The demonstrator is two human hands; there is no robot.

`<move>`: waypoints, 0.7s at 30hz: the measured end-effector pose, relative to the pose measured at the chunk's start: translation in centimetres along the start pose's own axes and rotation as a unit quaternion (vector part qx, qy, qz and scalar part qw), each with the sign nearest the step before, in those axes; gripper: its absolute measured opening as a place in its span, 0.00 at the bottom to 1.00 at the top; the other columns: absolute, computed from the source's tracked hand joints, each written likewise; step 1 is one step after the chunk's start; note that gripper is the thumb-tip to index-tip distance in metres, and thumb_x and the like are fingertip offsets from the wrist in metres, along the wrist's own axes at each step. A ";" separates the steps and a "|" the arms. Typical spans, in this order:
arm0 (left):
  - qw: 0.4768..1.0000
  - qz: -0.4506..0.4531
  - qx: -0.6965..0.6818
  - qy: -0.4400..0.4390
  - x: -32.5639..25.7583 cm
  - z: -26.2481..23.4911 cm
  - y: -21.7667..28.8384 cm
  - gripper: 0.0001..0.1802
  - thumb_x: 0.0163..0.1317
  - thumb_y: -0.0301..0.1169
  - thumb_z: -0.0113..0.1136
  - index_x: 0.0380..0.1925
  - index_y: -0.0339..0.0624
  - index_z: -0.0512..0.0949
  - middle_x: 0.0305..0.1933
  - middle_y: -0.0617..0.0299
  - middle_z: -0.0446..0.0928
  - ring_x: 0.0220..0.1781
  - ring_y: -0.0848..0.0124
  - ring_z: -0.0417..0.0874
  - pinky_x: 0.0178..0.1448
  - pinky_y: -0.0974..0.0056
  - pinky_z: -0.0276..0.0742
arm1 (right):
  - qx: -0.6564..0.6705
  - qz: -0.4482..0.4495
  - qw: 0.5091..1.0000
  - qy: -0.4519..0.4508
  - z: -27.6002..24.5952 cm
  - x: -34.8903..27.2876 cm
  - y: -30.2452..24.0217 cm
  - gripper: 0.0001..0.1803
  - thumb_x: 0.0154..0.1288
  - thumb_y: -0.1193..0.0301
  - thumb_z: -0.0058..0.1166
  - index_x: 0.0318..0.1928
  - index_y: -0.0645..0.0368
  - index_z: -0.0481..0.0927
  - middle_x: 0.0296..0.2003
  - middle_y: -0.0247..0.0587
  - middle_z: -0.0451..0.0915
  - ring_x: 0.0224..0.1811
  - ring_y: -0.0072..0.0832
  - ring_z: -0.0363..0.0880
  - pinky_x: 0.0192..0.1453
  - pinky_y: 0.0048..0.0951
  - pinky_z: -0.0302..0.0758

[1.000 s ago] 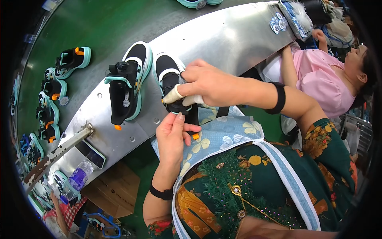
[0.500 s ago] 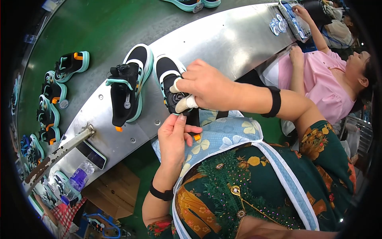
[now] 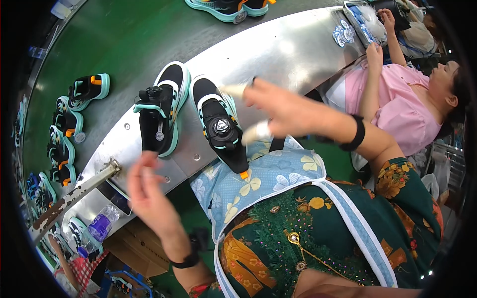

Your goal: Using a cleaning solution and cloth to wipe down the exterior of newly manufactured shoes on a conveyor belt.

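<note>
In front of me a black sneaker (image 3: 216, 102) with a white and mint sole lies at the bench edge, its heel with an orange tab over my apron. A round dial (image 3: 220, 126) sits on its tongue. My right hand (image 3: 278, 107), white covers on its thumb and a finger, is just right of this shoe, fingers apart and holding nothing. To the left stands its matching sneaker (image 3: 158, 109), a round tag inside and its dial strap folded up. At its heel is my left hand (image 3: 149, 191), its fingers smeared by motion; whether they touch the shoe I cannot tell.
Several matching sneakers (image 3: 64, 119) line the green belt (image 3: 124, 39) at left; another pair (image 3: 223, 10) is at the far side. A worn metal bar (image 3: 74, 198), a phone and a bottle (image 3: 99, 226) are at lower left. A co-worker in pink (image 3: 402, 104) sits at right beside a tray.
Both hands have let go of the right-hand sneaker. My left hand has moved left to the other sneaker's heel; my right hand has drawn back rightward and opened. The dial now lies flat in view.
</note>
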State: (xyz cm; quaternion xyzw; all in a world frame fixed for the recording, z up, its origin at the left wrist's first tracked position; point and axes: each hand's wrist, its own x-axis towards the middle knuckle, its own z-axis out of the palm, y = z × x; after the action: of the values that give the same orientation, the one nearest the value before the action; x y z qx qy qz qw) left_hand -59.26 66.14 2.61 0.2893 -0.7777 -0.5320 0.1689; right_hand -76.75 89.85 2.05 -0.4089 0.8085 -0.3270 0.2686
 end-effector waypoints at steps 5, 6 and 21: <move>0.992 -0.055 0.096 -0.063 7.8 1.5 -2.1 0.25 0.63 0.31 0.57 0.61 0.37 0.70 0.55 0.47 0.76 0.44 0.64 0.81 0.47 0.62 0.77 | -0.133 -0.113 0.980 0.093 5.2 1.8 0.4 0.41 0.42 0.79 0.60 0.63 0.48 0.69 0.39 0.52 0.69 0.41 0.48 0.70 0.44 0.42 0.71; 0.984 -0.046 0.134 -0.109 8.5 1.1 -4.1 0.27 0.63 0.29 0.56 0.63 0.37 0.68 0.55 0.48 0.77 0.49 0.64 0.80 0.50 0.62 0.76 | -0.125 -0.100 0.980 0.117 4.6 2.3 0.8 0.38 0.43 0.79 0.60 0.60 0.46 0.71 0.38 0.51 0.70 0.41 0.47 0.71 0.44 0.42 0.71; 0.987 -0.052 0.093 -0.122 0.8 3.8 -7.0 0.14 0.66 0.25 0.54 0.50 0.32 0.78 0.48 0.57 0.81 0.49 0.71 0.79 0.55 0.66 0.73 | -0.075 -0.209 0.971 -0.088 4.9 8.0 -2.3 0.21 0.52 0.75 0.58 0.50 0.53 0.73 0.37 0.47 0.76 0.39 0.45 0.80 0.42 0.41 0.76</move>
State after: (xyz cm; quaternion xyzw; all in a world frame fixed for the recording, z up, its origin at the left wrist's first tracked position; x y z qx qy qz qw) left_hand -60.22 66.56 -5.32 0.2764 -0.8228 -0.4963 0.0172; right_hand -76.41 80.59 -0.72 -0.6148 0.7005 -0.2772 0.2333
